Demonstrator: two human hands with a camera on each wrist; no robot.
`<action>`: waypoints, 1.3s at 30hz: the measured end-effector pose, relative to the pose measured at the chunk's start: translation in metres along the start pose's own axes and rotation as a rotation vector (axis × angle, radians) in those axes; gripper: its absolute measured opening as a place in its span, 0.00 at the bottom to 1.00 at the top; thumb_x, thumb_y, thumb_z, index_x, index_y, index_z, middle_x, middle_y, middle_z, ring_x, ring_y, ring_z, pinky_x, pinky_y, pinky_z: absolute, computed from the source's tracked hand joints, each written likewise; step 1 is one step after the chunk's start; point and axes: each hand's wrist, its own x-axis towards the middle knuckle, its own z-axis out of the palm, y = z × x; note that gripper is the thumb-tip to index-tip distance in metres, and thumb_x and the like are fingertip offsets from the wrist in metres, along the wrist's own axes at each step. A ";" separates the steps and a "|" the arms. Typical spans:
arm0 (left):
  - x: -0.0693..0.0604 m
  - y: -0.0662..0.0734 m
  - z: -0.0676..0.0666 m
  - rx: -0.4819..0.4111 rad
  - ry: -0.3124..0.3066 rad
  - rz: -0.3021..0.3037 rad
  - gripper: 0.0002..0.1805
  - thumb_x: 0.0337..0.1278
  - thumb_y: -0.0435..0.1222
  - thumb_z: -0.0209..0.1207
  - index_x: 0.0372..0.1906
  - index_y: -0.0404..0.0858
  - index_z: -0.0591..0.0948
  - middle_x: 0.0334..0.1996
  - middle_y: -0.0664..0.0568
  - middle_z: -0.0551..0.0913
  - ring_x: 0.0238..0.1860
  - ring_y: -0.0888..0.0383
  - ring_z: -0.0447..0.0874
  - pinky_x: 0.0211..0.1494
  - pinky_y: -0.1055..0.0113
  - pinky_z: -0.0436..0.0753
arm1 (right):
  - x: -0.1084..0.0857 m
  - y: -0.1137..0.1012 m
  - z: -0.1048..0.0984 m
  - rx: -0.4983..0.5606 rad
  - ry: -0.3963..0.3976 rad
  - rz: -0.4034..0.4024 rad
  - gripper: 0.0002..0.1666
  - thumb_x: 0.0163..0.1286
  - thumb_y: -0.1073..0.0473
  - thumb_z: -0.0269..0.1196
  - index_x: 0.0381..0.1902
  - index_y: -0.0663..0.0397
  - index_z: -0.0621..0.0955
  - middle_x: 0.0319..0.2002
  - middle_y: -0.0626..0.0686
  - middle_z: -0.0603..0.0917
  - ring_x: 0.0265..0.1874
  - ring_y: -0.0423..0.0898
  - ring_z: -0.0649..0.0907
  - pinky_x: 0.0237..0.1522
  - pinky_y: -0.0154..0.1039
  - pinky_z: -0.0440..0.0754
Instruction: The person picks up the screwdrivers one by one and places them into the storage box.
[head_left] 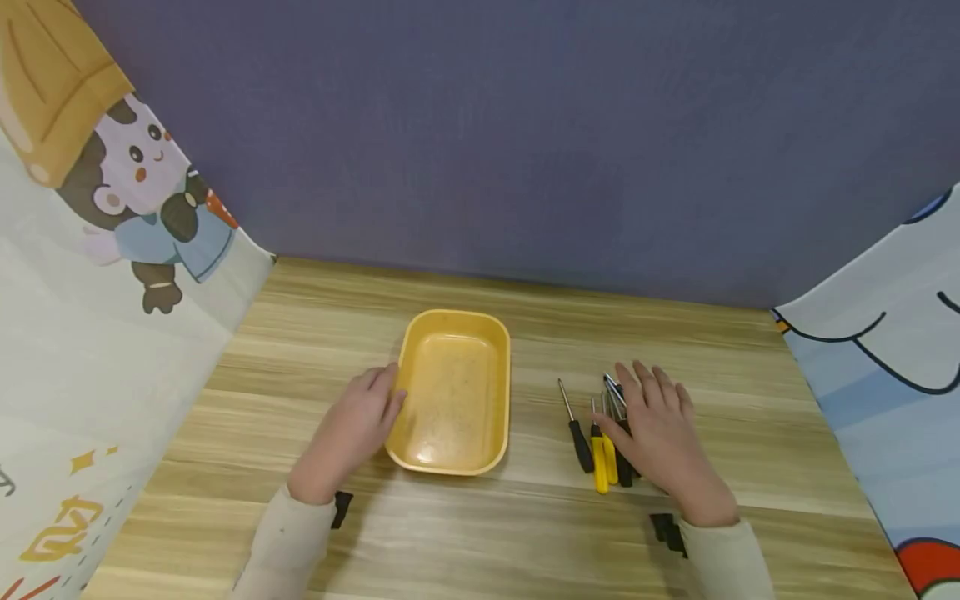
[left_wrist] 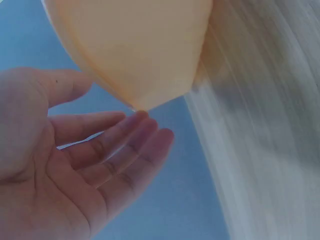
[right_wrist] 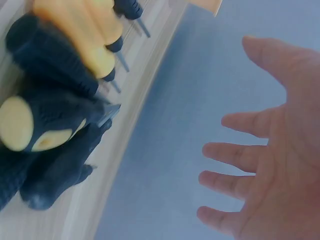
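A yellow plastic tray (head_left: 450,400), with nothing in it, lies left of centre on the table. My left hand (head_left: 352,429) is at its left rim; in the left wrist view, the fingers (left_wrist: 125,165) are loosely extended by the tray's corner. Over a group of screwdrivers hovers my right hand (head_left: 660,433), its fingers spread and holding nothing. A black screwdriver (head_left: 581,450) lies at the group's left, beside yellow-handled screwdrivers (head_left: 600,467). The right wrist view shows a black-and-yellow handle (right_wrist: 50,120) among dark handles. My hand hides part of the group in the head view.
The wood-grain table (head_left: 465,533) ends at a dark blue wall (head_left: 487,150). Cartoon-printed panels flank it, one at the left (head_left: 112,333) and one at the right (head_left: 885,400). Black straps (head_left: 667,533) show near the wrists.
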 end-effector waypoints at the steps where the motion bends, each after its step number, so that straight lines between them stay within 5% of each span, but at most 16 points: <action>1: 0.001 -0.001 0.000 -0.013 0.009 -0.003 0.26 0.74 0.38 0.55 0.66 0.23 0.71 0.53 0.31 0.78 0.53 0.38 0.79 0.54 0.47 0.81 | -0.001 0.002 0.000 0.002 0.002 0.002 0.48 0.72 0.41 0.63 0.76 0.63 0.59 0.71 0.72 0.58 0.69 0.73 0.56 0.63 0.76 0.51; 8: 0.004 -0.009 -0.002 -0.082 0.042 -0.029 0.21 0.70 0.32 0.59 0.62 0.25 0.76 0.38 0.44 0.81 0.32 0.56 0.78 0.32 0.65 0.81 | -0.006 0.020 0.000 -0.027 0.018 0.044 0.42 0.72 0.46 0.64 0.71 0.70 0.66 0.65 0.73 0.67 0.64 0.73 0.64 0.60 0.74 0.58; 13: 0.006 -0.010 -0.002 -0.124 0.013 -0.061 0.21 0.69 0.32 0.60 0.61 0.26 0.77 0.39 0.45 0.82 0.35 0.55 0.81 0.34 0.65 0.82 | -0.009 0.032 -0.002 -0.049 0.062 0.068 0.35 0.71 0.52 0.66 0.65 0.73 0.72 0.55 0.74 0.76 0.53 0.74 0.74 0.51 0.73 0.70; 19: 0.007 -0.011 -0.002 -0.150 0.006 -0.080 0.18 0.68 0.32 0.61 0.58 0.28 0.80 0.38 0.46 0.82 0.35 0.55 0.81 0.35 0.64 0.83 | -0.011 0.044 0.000 -0.070 0.121 0.066 0.23 0.67 0.59 0.69 0.51 0.74 0.81 0.38 0.67 0.84 0.32 0.64 0.83 0.29 0.61 0.81; 32: 0.008 -0.013 -0.002 -0.148 0.016 -0.064 0.15 0.66 0.30 0.63 0.54 0.28 0.82 0.35 0.47 0.83 0.33 0.56 0.81 0.33 0.64 0.83 | -0.002 0.066 0.011 0.047 -0.211 0.317 0.17 0.75 0.55 0.59 0.46 0.67 0.82 0.33 0.60 0.85 0.23 0.49 0.79 0.21 0.48 0.77; 39: 0.009 -0.013 -0.002 -0.143 0.019 -0.061 0.15 0.65 0.30 0.63 0.53 0.27 0.83 0.34 0.47 0.83 0.32 0.57 0.81 0.32 0.66 0.82 | 0.003 0.071 0.015 0.067 -0.281 0.393 0.20 0.75 0.52 0.59 0.45 0.68 0.82 0.29 0.55 0.83 0.22 0.48 0.77 0.21 0.44 0.75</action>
